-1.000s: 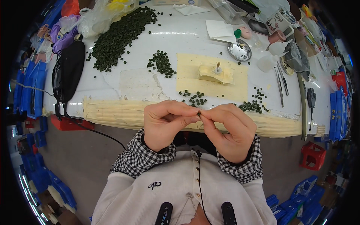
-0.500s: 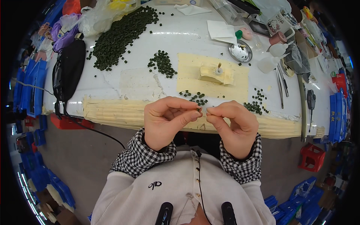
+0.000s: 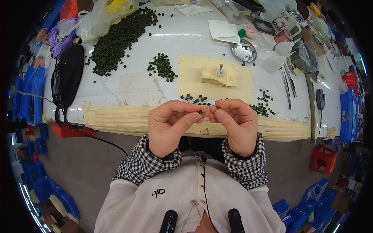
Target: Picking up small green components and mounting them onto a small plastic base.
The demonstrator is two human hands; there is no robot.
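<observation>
Left hand [image 3: 166,126]: one green piece [image 3: 200,112] pinched | right hand [image 3: 241,126]: curled, grip unclear | four piles [image 3: 120,42], one part-hidden by hands | one block [image 3: 213,77]

Small green pieces [image 3: 116,42] matt; tabletop [image 3: 112,88] glossy (dish [image 3: 237,53] shiny metal).

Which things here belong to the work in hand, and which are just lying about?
Work, it seems:
green piece in the left hand
large green heap
smaller green pile

Probably just lying about:
black bag
white mug
purple bag
</observation>
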